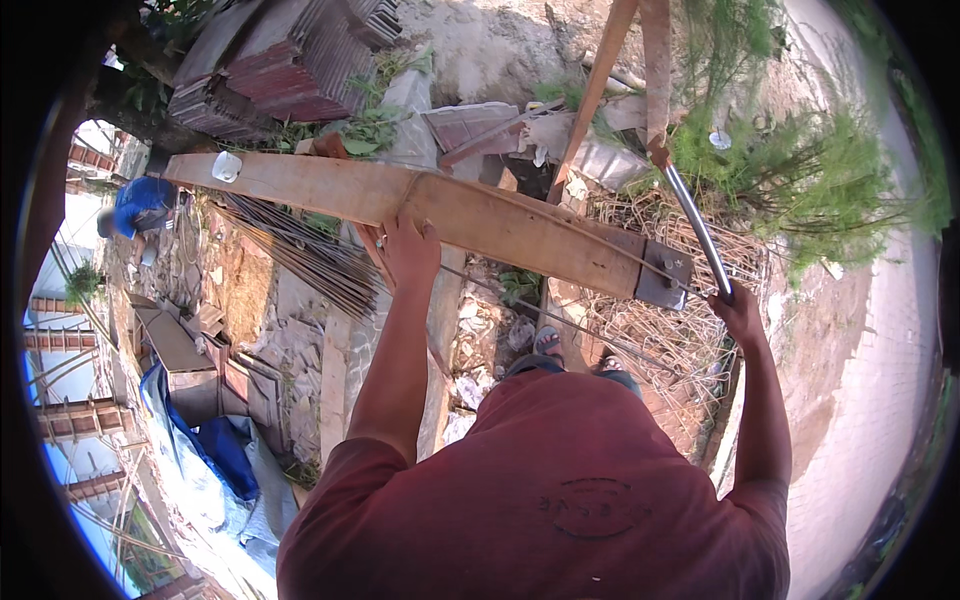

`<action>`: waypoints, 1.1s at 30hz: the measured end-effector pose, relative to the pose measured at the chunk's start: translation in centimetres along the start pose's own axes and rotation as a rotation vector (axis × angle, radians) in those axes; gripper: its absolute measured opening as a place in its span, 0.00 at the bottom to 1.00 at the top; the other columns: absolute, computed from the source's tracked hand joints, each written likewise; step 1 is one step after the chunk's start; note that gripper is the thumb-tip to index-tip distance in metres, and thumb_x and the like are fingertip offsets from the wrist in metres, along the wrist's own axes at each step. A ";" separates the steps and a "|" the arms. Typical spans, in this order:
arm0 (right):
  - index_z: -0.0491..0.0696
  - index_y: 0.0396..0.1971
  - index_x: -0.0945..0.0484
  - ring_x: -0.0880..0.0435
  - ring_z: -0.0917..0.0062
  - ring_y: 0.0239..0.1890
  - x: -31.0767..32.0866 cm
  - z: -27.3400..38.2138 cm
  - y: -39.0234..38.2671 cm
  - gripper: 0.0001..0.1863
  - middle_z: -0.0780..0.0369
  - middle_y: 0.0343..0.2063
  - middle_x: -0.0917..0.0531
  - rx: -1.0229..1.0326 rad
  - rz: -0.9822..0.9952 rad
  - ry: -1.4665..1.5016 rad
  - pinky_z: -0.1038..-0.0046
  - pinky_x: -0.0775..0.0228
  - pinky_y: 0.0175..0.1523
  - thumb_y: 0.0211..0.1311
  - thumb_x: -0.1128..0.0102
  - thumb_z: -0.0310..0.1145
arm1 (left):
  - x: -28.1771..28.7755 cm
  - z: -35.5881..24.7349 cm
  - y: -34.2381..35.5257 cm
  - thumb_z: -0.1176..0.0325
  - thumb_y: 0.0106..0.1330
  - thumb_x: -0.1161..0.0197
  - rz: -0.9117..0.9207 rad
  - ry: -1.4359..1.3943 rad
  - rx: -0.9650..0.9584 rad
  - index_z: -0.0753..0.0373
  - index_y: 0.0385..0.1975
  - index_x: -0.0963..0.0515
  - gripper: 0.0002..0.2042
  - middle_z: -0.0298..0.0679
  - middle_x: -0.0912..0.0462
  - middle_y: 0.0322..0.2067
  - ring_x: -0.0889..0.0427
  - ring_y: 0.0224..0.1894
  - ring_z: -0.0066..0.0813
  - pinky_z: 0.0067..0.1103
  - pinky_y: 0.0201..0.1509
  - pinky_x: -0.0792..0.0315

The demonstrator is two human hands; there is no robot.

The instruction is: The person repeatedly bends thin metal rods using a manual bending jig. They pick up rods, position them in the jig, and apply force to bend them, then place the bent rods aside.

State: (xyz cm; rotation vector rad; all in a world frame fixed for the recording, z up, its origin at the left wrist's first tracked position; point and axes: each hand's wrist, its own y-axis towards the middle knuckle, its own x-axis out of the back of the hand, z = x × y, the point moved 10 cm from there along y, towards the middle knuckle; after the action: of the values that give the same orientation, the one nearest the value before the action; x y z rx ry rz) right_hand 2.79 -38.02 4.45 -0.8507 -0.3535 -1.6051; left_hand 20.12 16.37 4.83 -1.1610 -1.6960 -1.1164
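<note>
A long wooden beam [510, 230] lies crosswise before me, a white cup-like object [226, 167] near its left end and a dark metal plate [662, 265] at its right end. A thin rod [610, 249] runs along the beam to the plate. My left hand [408, 245] has its fingers curled over the beam's near edge; anything beneath them is hidden. My right hand [738, 318] grips the lower end of a long silver metal pipe [697, 220], whose upper end reaches an upright wooden post [655, 90].
A bundle of rebar [295, 262] lies left of me, near a person in blue [140, 205]. Stacked corrugated sheets [290, 70] sit at upper left, boards and blue tarps [225, 455] at lower left. Tangled wire [640, 340] covers ground by my feet. Leafy branches [830, 190] and a pale wall [865, 420] are right.
</note>
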 end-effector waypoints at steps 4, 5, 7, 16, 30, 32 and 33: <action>0.43 0.26 0.29 0.33 0.81 0.20 -0.3 -1.8 0.8 0.14 0.65 0.16 0.29 -0.127 -0.076 0.039 0.73 0.40 0.26 0.52 0.37 0.37 | -2.5 -3.0 3.8 0.53 0.63 0.47 0.113 0.191 -0.071 0.65 0.62 0.42 0.31 0.45 0.43 0.64 0.46 0.67 0.43 0.39 0.67 0.48; 0.43 0.26 0.29 0.33 0.81 0.20 -0.2 -1.4 0.8 0.14 0.65 0.16 0.29 -0.108 -0.075 0.023 0.73 0.40 0.26 0.52 0.36 0.37 | -4.3 -2.5 4.3 0.51 0.64 0.49 0.134 0.239 -0.074 0.65 0.63 0.43 0.32 0.43 0.44 0.65 0.47 0.68 0.43 0.40 0.68 0.50; 0.43 0.26 0.29 0.32 0.81 0.21 0.1 0.3 1.1 0.15 0.65 0.16 0.28 0.017 -0.023 -0.028 0.73 0.40 0.27 0.53 0.36 0.38 | -5.1 -2.6 4.7 0.48 0.66 0.54 0.195 0.252 -0.108 0.64 0.65 0.47 0.33 0.44 0.49 0.67 0.52 0.70 0.42 0.41 0.69 0.55; 0.45 0.23 0.28 0.23 0.56 0.25 9.0 -5.2 0.4 0.14 0.53 0.21 0.23 0.030 -0.103 -0.281 0.62 0.33 0.31 0.52 0.39 0.40 | -7.0 -0.9 5.2 0.48 0.69 0.58 0.193 0.268 -0.233 0.63 0.66 0.51 0.33 0.44 0.52 0.68 0.54 0.70 0.40 0.39 0.69 0.54; 0.48 0.15 0.34 0.28 0.60 0.21 13.8 -7.5 12.3 0.14 0.57 0.14 0.30 0.725 0.039 -0.786 0.62 0.36 0.28 0.46 0.37 0.35 | -8.9 1.7 6.8 0.47 0.70 0.60 0.192 0.441 -0.321 0.60 0.67 0.53 0.32 0.45 0.53 0.68 0.54 0.70 0.42 0.37 0.68 0.50; 0.48 0.16 0.34 0.28 0.60 0.22 12.6 -5.1 13.5 0.14 0.58 0.15 0.30 0.860 0.113 -0.788 0.62 0.36 0.29 0.46 0.36 0.35 | -9.7 2.8 6.9 0.52 0.69 0.59 0.208 0.500 -0.393 0.58 0.67 0.51 0.29 0.46 0.54 0.68 0.54 0.70 0.44 0.36 0.69 0.50; 0.49 0.16 0.34 0.28 0.61 0.22 11.8 -4.0 14.0 0.14 0.58 0.15 0.30 0.927 0.151 -0.787 0.63 0.36 0.29 0.45 0.36 0.35 | -10.0 3.3 7.0 0.56 0.68 0.57 0.203 0.494 -0.423 0.57 0.66 0.48 0.28 0.47 0.54 0.68 0.53 0.70 0.46 0.36 0.69 0.49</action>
State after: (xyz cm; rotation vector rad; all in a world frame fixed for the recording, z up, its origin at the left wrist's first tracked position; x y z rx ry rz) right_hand 14.66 -52.38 6.66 -0.6955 -1.4165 -0.7341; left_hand 29.18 18.21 -3.84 -1.1516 -0.9714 -1.5240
